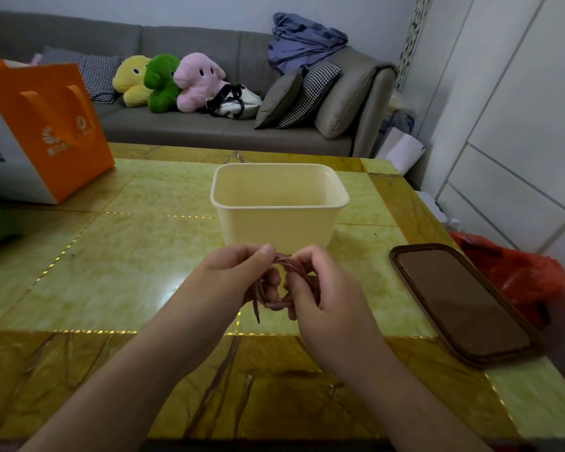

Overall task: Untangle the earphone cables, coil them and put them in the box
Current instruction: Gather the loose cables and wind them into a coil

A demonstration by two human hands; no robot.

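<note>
Above table [118,275], cable [289,263] between hands [282,282].

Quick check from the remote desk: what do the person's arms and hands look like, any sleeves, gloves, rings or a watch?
Both forearms are bare up to the frame edge, with no sleeves in view. The left hand and right hand wear no gloves. No rings, watch or bracelet show on the visible sides.

A grey sofa [193,125] is running along the pale wall [209,11] behind the yellow-green marble table [128,256]. Three plush toys [167,81] and cushions [300,96] are sitting on the sofa, with a blue cloth [304,40] lying over its back. White cabinets [519,125] are standing right of the sofa. Light is glinting dimly off the table.
</note>
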